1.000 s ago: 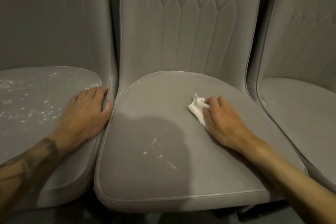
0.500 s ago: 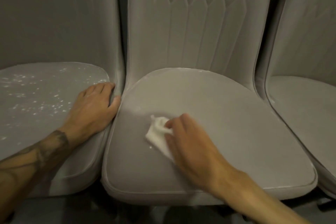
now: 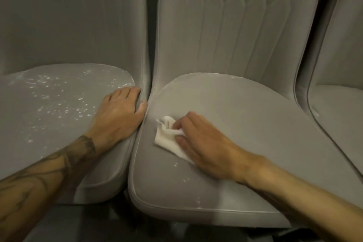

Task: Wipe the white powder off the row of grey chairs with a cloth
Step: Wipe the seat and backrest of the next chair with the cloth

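Note:
Three grey upholstered chairs stand side by side. On the middle chair's seat (image 3: 245,116) my right hand (image 3: 208,151) presses a crumpled white cloth (image 3: 167,137) against the left part of the cushion, fingers pinching its folds. A few white powder specks (image 3: 184,180) lie near the seat's front edge. The left chair's seat (image 3: 29,124) is scattered with white powder (image 3: 59,98). My left hand (image 3: 117,118) rests flat on that seat's right edge, its thumb in the gap between the two chairs.
The right chair's seat (image 3: 337,108) shows at the far right, with a small white fleck at its left rim. Tall quilted backrests (image 3: 231,25) rise close behind the seats. Dark floor (image 3: 94,222) lies below the front edges.
My right hand has swept the cloth from the right part of the middle seat across to its left part. The powder patch at the seat's centre is gone. My left hand stayed put.

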